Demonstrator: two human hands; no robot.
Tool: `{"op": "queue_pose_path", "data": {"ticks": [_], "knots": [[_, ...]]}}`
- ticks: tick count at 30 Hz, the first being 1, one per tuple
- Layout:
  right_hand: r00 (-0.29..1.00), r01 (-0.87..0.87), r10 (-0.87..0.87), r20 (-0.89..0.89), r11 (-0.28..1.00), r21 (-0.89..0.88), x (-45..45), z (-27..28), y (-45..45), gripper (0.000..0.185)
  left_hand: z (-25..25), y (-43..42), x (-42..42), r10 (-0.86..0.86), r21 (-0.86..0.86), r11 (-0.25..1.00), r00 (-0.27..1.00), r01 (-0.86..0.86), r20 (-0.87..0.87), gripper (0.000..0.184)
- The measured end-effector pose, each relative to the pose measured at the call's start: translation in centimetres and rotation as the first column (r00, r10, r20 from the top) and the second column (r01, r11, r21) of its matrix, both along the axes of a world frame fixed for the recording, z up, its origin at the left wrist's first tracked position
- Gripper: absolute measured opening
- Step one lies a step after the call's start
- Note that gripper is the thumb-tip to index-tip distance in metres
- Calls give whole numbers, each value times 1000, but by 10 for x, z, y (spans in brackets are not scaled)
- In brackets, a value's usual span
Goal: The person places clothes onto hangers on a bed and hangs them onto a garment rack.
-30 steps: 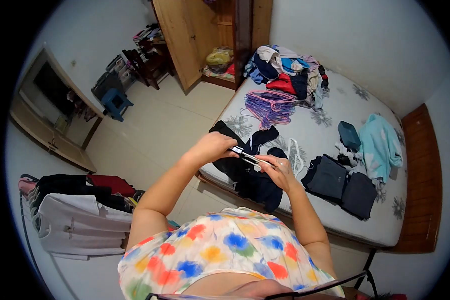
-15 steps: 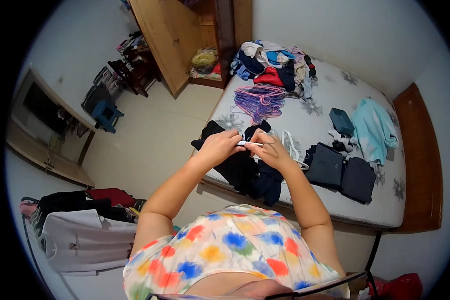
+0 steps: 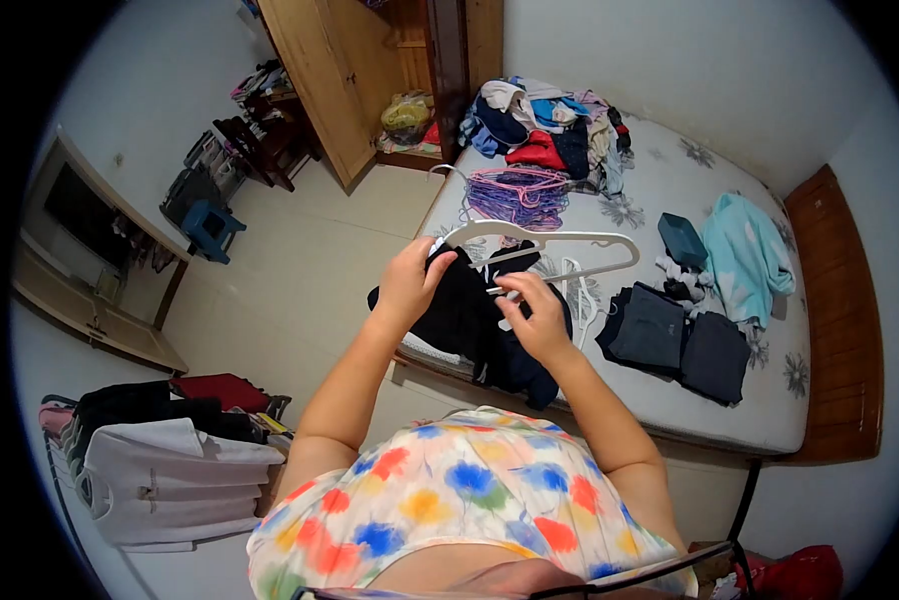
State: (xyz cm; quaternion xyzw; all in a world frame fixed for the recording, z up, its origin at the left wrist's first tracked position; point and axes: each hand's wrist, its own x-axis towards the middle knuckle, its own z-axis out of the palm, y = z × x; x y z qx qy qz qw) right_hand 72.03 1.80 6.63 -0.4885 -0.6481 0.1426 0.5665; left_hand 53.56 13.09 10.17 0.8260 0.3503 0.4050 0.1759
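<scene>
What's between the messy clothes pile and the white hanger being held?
A heap of pink and purple hangers lies between the clothes pile and the held white hanger, in the head view.

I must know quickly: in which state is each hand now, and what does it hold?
Left hand: closed, holding one end of a white hanger.
Right hand: partly curled at a small white piece; its grip cannot be told.

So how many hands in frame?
2: left hand at the left end of the white hanger, right hand on the hanger's near side. No others show.
</scene>
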Motion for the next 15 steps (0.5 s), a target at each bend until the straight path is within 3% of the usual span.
{"op": "queue_pose_path", "data": {"ticks": [3,4,5,7,11,12,15], "knots": [[974,22,-36,223,998,63,-9,-5,7,44,11,-7,1,-6,9,1000,1000,6,-7,29],[996,-57,59,73,998,-37,-16,-8,7,49,11,-8,0,-2,9,1000,1000,2,2,28],[985,-34,34,171,999,-4,-21,-9,6,52,12,-8,0,3,9,1000,1000,-3,12,27],[992,-118,121,25,988,-95,-29,-9,2,55,12,-8,-1,37,12,999,999,-37,26,28],[977,-170,165,-139,985,-26,-37,-29,0,47,12,-1,-7,115,-5,993,988,-115,104,31],[972,-157,157,-176,988,11,-39,-33,1,35,12,1,-10,122,-18,992,983,-121,137,32],[931,-314,181,-316,839,-444,-25,-38,6,26,15,3,-21,147,-49,989,983,-142,113,32]]}}
